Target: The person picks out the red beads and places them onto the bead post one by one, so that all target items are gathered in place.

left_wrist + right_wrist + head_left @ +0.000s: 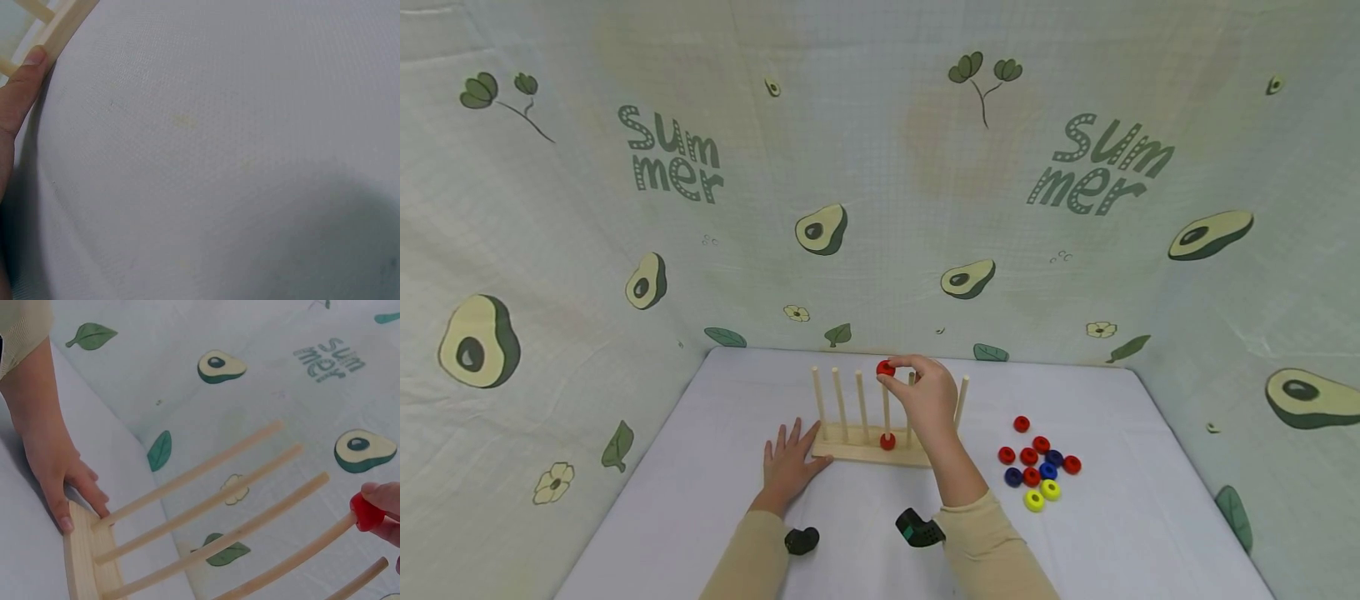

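Note:
My right hand (929, 397) pinches a red ring (885, 367) between thumb and fingertips. That ring sits at the top end of a wooden peg (294, 562) in the right wrist view. Lower on the same peg, another red ring (887, 442) rests against the wooden base (850, 451) of the rack. Several upright pegs stand in a row along this base, some partly behind my right hand. With fingers spread, my left hand (788, 469) lies at the rack's left end. Its thumb (34, 59) touches the base edge in the left wrist view.
To the right of the rack lies a loose group of rings: several red ones (1028, 457), some blue ones (1048, 472) and two yellow ones (1034, 500). A white cloth (1120, 517) covers the table. Behind it hangs a printed curtain (880, 167) with avocados.

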Action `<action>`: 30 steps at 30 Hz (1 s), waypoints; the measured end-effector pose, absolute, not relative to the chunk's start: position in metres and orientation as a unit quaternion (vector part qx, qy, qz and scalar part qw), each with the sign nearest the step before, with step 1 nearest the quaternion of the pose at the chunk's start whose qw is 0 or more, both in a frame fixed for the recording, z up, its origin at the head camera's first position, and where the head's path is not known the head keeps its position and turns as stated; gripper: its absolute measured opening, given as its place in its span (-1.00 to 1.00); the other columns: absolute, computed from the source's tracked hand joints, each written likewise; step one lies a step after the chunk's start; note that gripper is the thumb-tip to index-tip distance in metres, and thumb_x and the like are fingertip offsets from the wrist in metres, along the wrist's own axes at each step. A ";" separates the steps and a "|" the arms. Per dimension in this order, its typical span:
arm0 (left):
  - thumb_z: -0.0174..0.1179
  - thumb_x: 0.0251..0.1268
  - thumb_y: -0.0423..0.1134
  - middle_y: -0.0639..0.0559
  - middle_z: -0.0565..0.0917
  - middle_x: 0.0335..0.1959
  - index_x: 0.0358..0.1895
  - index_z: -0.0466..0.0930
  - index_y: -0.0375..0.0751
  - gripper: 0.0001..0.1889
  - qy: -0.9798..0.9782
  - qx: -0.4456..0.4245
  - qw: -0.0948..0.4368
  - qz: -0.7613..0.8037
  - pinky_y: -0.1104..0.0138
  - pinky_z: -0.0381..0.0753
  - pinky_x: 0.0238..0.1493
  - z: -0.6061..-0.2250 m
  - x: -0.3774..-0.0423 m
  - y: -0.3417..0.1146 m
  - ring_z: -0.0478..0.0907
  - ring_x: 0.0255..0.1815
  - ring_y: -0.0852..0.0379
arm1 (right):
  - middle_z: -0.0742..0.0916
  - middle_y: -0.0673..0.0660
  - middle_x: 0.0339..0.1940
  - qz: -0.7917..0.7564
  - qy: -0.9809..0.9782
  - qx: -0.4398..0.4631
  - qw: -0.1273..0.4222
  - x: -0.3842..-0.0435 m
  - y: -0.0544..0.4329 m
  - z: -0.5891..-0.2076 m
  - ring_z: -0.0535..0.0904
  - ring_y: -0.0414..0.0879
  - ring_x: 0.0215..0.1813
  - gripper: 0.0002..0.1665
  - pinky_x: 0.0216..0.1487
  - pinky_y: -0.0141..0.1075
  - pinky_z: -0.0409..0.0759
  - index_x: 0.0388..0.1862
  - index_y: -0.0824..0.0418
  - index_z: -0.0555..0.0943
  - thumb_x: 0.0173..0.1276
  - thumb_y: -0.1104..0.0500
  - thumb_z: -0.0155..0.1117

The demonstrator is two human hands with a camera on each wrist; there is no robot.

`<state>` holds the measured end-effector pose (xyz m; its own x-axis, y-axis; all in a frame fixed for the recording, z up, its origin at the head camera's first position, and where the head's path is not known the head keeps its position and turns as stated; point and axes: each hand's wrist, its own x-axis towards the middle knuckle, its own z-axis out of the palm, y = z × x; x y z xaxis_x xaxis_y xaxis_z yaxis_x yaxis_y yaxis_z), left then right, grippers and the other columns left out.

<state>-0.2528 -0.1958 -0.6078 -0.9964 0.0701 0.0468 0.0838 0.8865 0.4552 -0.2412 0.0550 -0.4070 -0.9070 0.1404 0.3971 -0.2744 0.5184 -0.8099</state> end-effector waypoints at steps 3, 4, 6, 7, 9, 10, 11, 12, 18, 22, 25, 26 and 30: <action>0.20 0.17 0.32 -0.25 0.06 0.53 0.49 0.25 0.04 -0.15 -0.971 -0.042 0.020 -0.235 -0.28 -0.27 0.37 -0.608 -0.252 -0.196 -0.18 0.52 -0.36 | 0.76 -0.02 -0.16 0.481 -0.849 0.042 0.216 -0.241 0.055 -0.408 0.59 -0.06 -0.28 -0.73 -0.27 -0.24 0.56 -0.26 0.07 0.79 0.02 0.10 0.61; 0.19 0.16 0.33 -0.25 0.05 0.54 0.49 0.24 0.04 -0.15 -0.971 -0.041 0.019 -0.235 -0.27 -0.28 0.38 -0.608 -0.252 -0.195 -0.19 0.52 -0.36 | 0.76 -0.01 -0.16 0.478 -0.850 0.043 0.217 -0.242 0.055 -0.408 0.60 -0.05 -0.26 -0.73 -0.26 -0.24 0.56 -0.26 0.07 0.79 0.02 0.10 0.61; 0.18 0.16 0.34 -0.25 0.05 0.54 0.49 0.23 0.04 -0.14 -0.971 -0.041 0.019 -0.234 -0.26 -0.29 0.38 -0.607 -0.250 -0.195 -0.19 0.53 -0.35 | 0.77 0.00 -0.17 0.474 -0.851 0.045 0.219 -0.242 0.055 -0.408 0.62 -0.02 -0.24 -0.73 -0.27 -0.24 0.56 -0.26 0.08 0.79 0.02 0.11 0.61; 0.17 0.17 0.35 -0.27 0.05 0.53 0.49 0.23 0.03 -0.14 -0.971 -0.042 0.020 -0.235 -0.27 -0.30 0.38 -0.606 -0.250 -0.195 -0.19 0.52 -0.36 | 0.77 0.00 -0.17 0.473 -0.852 0.045 0.220 -0.241 0.055 -0.408 0.62 -0.01 -0.23 -0.73 -0.27 -0.24 0.55 -0.26 0.08 0.79 0.02 0.11 0.61; 0.16 0.17 0.35 -0.26 0.05 0.54 0.50 0.22 0.04 -0.14 -0.971 -0.041 0.018 -0.234 -0.26 -0.31 0.39 -0.606 -0.250 -0.195 -0.19 0.53 -0.35 | 0.77 0.00 -0.18 0.469 -0.854 0.047 0.221 -0.241 0.055 -0.409 0.62 -0.01 -0.23 -0.73 -0.28 -0.24 0.53 -0.26 0.07 0.79 0.02 0.10 0.61; 0.16 0.18 0.35 -0.26 0.05 0.54 0.50 0.22 0.04 -0.14 -0.972 -0.041 0.018 -0.232 -0.26 -0.30 0.39 -0.606 -0.250 -0.195 -0.19 0.53 -0.35 | 0.77 0.00 -0.19 0.466 -0.855 0.047 0.221 -0.241 0.055 -0.409 0.61 -0.01 -0.25 -0.73 -0.29 -0.24 0.52 -0.26 0.07 0.79 0.02 0.10 0.61; 0.16 0.18 0.34 -0.26 0.05 0.53 0.50 0.23 0.04 -0.15 -0.972 -0.041 0.019 -0.232 -0.26 -0.30 0.39 -0.606 -0.249 -0.195 -0.19 0.52 -0.35 | 0.76 0.01 -0.19 0.464 -0.856 0.048 0.221 -0.241 0.055 -0.409 0.61 0.00 -0.26 -0.73 -0.30 -0.24 0.51 -0.26 0.07 0.79 0.02 0.10 0.61; 0.17 0.19 0.33 -0.26 0.05 0.53 0.50 0.23 0.04 -0.15 -0.972 -0.041 0.020 -0.232 -0.27 -0.29 0.38 -0.606 -0.250 -0.195 -0.19 0.52 -0.36 | 0.76 0.01 -0.20 0.460 -0.858 0.049 0.221 -0.242 0.055 -0.409 0.60 0.01 -0.27 -0.73 -0.30 -0.24 0.50 -0.26 0.07 0.79 0.03 0.09 0.61; 0.18 0.20 0.31 -0.23 0.03 0.54 0.50 0.23 0.05 -0.17 -0.972 -0.040 0.012 -0.232 -0.28 -0.29 0.38 -0.607 -0.252 -0.196 -0.20 0.53 -0.35 | 0.76 -0.02 -0.26 0.432 -0.871 0.058 0.225 -0.243 0.056 -0.409 0.55 -0.06 -0.33 -0.72 -0.30 -0.24 0.47 -0.24 0.06 0.79 0.03 0.06 0.60; 0.16 0.18 0.33 -0.25 0.04 0.54 0.50 0.23 0.03 -0.15 -0.973 -0.040 0.012 -0.229 -0.28 -0.28 0.38 -0.607 -0.252 -0.195 -0.19 0.52 -0.36 | 0.77 -0.02 -0.20 0.420 -0.879 0.061 0.219 -0.244 0.056 -0.407 0.61 0.00 -0.26 -0.72 -0.24 -0.19 0.52 -0.23 0.05 0.79 0.05 0.04 0.59; 0.17 0.18 0.32 -0.26 0.05 0.54 0.49 0.24 0.01 -0.15 -0.972 -0.040 0.014 -0.233 -0.28 -0.28 0.38 -0.605 -0.252 -0.195 -0.18 0.52 -0.37 | 0.77 -0.02 -0.18 0.414 -0.882 0.062 0.216 -0.244 0.056 -0.406 0.61 -0.02 -0.24 -0.72 -0.22 -0.18 0.52 -0.23 0.05 0.79 0.06 0.03 0.58; 0.16 0.17 0.33 -0.26 0.06 0.53 0.49 0.25 0.01 -0.15 -0.972 -0.040 0.016 -0.232 -0.28 -0.28 0.38 -0.604 -0.251 -0.195 -0.17 0.52 -0.37 | 0.77 -0.02 -0.18 0.411 -0.883 0.063 0.217 -0.244 0.056 -0.406 0.60 -0.03 -0.24 -0.72 -0.22 -0.19 0.52 -0.23 0.04 0.79 0.06 0.03 0.58; 0.13 0.19 0.35 -0.26 0.05 0.54 0.49 0.23 0.00 -0.14 -0.975 -0.041 0.011 -0.220 -0.26 -0.26 0.38 -0.601 -0.250 -0.194 -0.17 0.52 -0.36 | 0.77 -0.03 -0.18 0.400 -0.888 0.064 0.220 -0.245 0.055 -0.406 0.58 -0.07 -0.26 -0.72 -0.24 -0.20 0.51 -0.23 0.03 0.79 0.06 0.02 0.58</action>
<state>-0.2501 -0.1937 -0.6009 -0.9964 0.0749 0.0396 0.0846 0.9003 0.4270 -0.2448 0.0552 -0.4065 -0.8953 0.0613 0.4412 -0.2896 0.6724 -0.6812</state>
